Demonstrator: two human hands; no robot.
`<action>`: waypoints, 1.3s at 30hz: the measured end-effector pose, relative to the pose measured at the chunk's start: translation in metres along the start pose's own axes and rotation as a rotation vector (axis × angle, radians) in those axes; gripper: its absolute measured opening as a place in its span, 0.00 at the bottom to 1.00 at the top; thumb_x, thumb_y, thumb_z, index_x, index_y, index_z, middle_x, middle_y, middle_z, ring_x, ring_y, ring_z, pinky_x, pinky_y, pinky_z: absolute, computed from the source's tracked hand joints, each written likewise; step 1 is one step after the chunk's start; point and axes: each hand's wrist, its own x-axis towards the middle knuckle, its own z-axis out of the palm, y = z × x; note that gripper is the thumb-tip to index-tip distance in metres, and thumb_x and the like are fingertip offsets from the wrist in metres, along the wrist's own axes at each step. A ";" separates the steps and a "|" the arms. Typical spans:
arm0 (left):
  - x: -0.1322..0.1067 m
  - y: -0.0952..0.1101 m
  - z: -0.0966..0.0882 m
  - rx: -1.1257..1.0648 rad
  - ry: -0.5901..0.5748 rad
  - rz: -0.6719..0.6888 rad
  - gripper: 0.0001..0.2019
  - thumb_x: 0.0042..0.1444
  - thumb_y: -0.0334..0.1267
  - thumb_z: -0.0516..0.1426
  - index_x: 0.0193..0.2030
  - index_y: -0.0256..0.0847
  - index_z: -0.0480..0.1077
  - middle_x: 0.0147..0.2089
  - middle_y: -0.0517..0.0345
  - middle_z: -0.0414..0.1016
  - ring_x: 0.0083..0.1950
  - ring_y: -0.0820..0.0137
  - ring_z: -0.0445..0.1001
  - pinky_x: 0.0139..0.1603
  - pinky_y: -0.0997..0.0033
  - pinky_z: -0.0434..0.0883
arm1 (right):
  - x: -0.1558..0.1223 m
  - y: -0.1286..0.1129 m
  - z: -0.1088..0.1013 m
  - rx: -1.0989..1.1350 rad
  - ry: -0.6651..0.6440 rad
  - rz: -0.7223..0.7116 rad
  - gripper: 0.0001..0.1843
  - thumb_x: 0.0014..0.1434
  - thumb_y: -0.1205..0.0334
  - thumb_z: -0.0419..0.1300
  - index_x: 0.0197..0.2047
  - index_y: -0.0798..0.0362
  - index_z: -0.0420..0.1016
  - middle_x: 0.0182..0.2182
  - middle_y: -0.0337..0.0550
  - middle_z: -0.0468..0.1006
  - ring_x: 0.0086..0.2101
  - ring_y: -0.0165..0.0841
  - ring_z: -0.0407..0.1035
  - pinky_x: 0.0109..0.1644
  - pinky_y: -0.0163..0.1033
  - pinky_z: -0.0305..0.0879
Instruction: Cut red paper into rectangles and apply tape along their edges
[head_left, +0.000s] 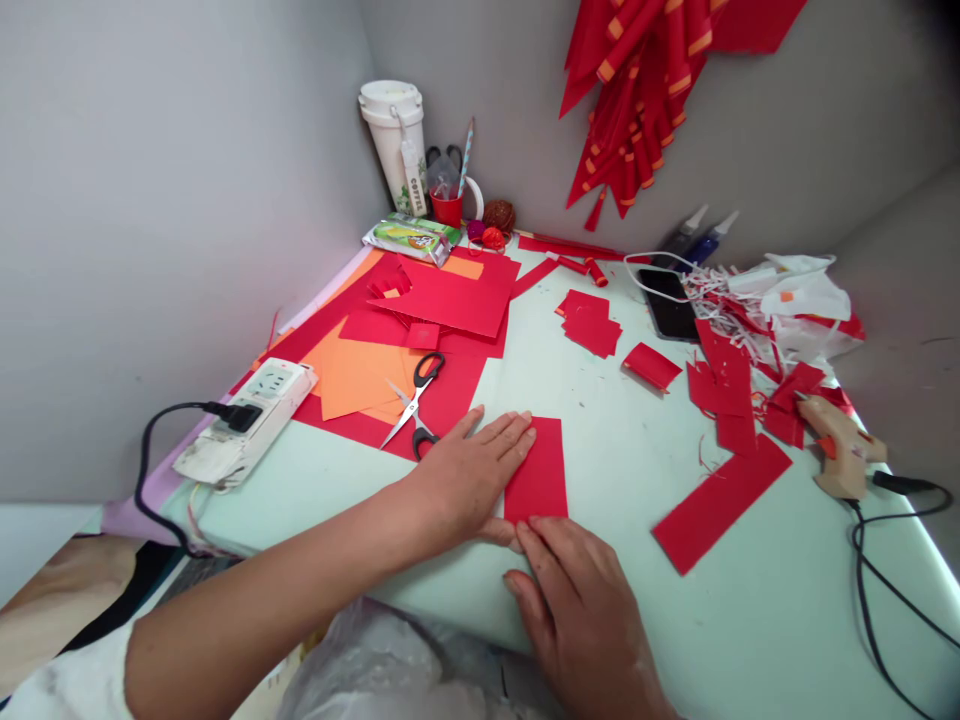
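A red paper rectangle (546,465) lies flat on the table, close to its front edge. My left hand (480,480) rests across the left side of this paper, fingers stretched out and thumb pointing toward the near edge. At that near edge, the fingertips of my right hand (577,610) press down, with the thumb held apart from the fingers. Whether the edge under them is folded is hidden. Just beyond my left hand sits a pair of black-handled scissors (411,408), blades spread, on larger red and orange sheets (360,375).
A power strip (259,415) with a plugged-in cord stands left. Red scraps (724,390), a long red strip (720,500) and a glue gun (836,445) with its cable lie right. At the back are a phone (670,303) and coffee cup (394,145); red paper decorations (637,110) hang above.
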 end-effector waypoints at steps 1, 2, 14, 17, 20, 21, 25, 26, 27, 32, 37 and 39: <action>0.000 0.000 0.001 0.005 0.003 0.001 0.49 0.51 0.66 0.54 0.70 0.34 0.48 0.73 0.39 0.44 0.73 0.56 0.46 0.70 0.51 0.40 | -0.001 -0.001 0.002 0.002 0.000 -0.002 0.15 0.68 0.60 0.52 0.49 0.61 0.74 0.42 0.53 0.79 0.42 0.42 0.72 0.46 0.47 0.67; 0.000 -0.001 0.002 0.006 0.007 0.005 0.48 0.52 0.66 0.53 0.70 0.33 0.49 0.73 0.39 0.45 0.73 0.56 0.46 0.70 0.51 0.40 | -0.003 -0.001 0.004 -0.001 -0.001 0.001 0.15 0.68 0.61 0.52 0.49 0.61 0.74 0.41 0.53 0.80 0.42 0.42 0.72 0.46 0.46 0.67; 0.003 -0.003 0.011 0.000 0.043 0.004 0.51 0.49 0.69 0.53 0.70 0.32 0.47 0.73 0.38 0.46 0.73 0.54 0.46 0.69 0.49 0.38 | -0.027 0.007 -0.007 -0.165 0.015 -0.031 0.15 0.69 0.64 0.49 0.46 0.60 0.75 0.39 0.50 0.82 0.41 0.41 0.74 0.47 0.47 0.66; 0.003 -0.003 0.012 -0.001 0.037 0.001 0.51 0.50 0.69 0.52 0.70 0.32 0.47 0.73 0.38 0.45 0.73 0.54 0.46 0.69 0.48 0.38 | -0.021 0.006 -0.010 -0.163 0.017 -0.020 0.16 0.69 0.63 0.48 0.44 0.59 0.76 0.38 0.50 0.82 0.40 0.41 0.75 0.46 0.48 0.66; 0.004 -0.004 0.014 -0.003 0.031 -0.001 0.51 0.50 0.68 0.52 0.70 0.32 0.48 0.73 0.38 0.45 0.73 0.55 0.46 0.69 0.48 0.38 | -0.011 0.002 -0.009 -0.134 0.009 -0.002 0.16 0.69 0.63 0.49 0.46 0.61 0.75 0.40 0.52 0.81 0.43 0.42 0.74 0.48 0.49 0.66; 0.004 -0.004 0.015 -0.002 0.038 -0.001 0.51 0.49 0.69 0.53 0.70 0.33 0.48 0.73 0.38 0.45 0.73 0.54 0.46 0.69 0.49 0.38 | -0.009 0.000 -0.007 -0.123 0.004 -0.003 0.16 0.69 0.63 0.48 0.47 0.61 0.75 0.41 0.52 0.81 0.44 0.42 0.74 0.48 0.49 0.66; 0.005 -0.005 0.018 0.001 0.064 0.007 0.51 0.48 0.69 0.53 0.70 0.33 0.47 0.73 0.39 0.46 0.73 0.54 0.46 0.69 0.49 0.37 | -0.009 -0.002 0.002 -0.118 -0.012 -0.026 0.15 0.69 0.66 0.48 0.47 0.61 0.75 0.40 0.51 0.81 0.43 0.40 0.74 0.49 0.48 0.67; 0.005 -0.005 0.018 -0.001 0.063 0.009 0.52 0.48 0.69 0.53 0.70 0.33 0.47 0.73 0.39 0.46 0.73 0.54 0.46 0.69 0.48 0.37 | -0.012 -0.001 0.002 -0.129 -0.012 -0.034 0.15 0.69 0.66 0.48 0.46 0.62 0.75 0.40 0.51 0.81 0.43 0.40 0.74 0.49 0.48 0.67; 0.005 -0.005 0.018 -0.004 0.062 0.009 0.52 0.48 0.69 0.53 0.70 0.33 0.47 0.73 0.38 0.46 0.73 0.54 0.46 0.69 0.48 0.37 | -0.015 0.000 0.002 -0.144 -0.012 -0.042 0.15 0.68 0.67 0.48 0.46 0.62 0.75 0.40 0.52 0.81 0.43 0.41 0.74 0.48 0.49 0.67; 0.003 -0.004 0.017 -0.013 0.070 0.005 0.51 0.50 0.69 0.52 0.70 0.32 0.47 0.73 0.38 0.45 0.73 0.56 0.46 0.70 0.48 0.37 | -0.026 0.007 -0.010 -0.216 -0.004 -0.048 0.17 0.69 0.65 0.46 0.44 0.61 0.76 0.39 0.52 0.82 0.41 0.42 0.75 0.45 0.49 0.68; 0.003 -0.007 0.015 -0.026 0.088 0.019 0.52 0.48 0.69 0.53 0.70 0.33 0.48 0.72 0.37 0.47 0.73 0.54 0.47 0.70 0.47 0.39 | -0.019 0.004 -0.009 -0.151 -0.034 -0.015 0.16 0.68 0.65 0.47 0.47 0.58 0.75 0.42 0.51 0.81 0.45 0.40 0.74 0.48 0.48 0.69; -0.002 -0.005 0.011 -0.014 0.116 0.022 0.53 0.46 0.69 0.56 0.69 0.31 0.51 0.72 0.34 0.47 0.73 0.51 0.47 0.69 0.45 0.41 | -0.016 0.001 -0.004 -0.134 -0.049 -0.017 0.16 0.67 0.67 0.47 0.49 0.58 0.75 0.44 0.51 0.81 0.46 0.39 0.74 0.49 0.48 0.69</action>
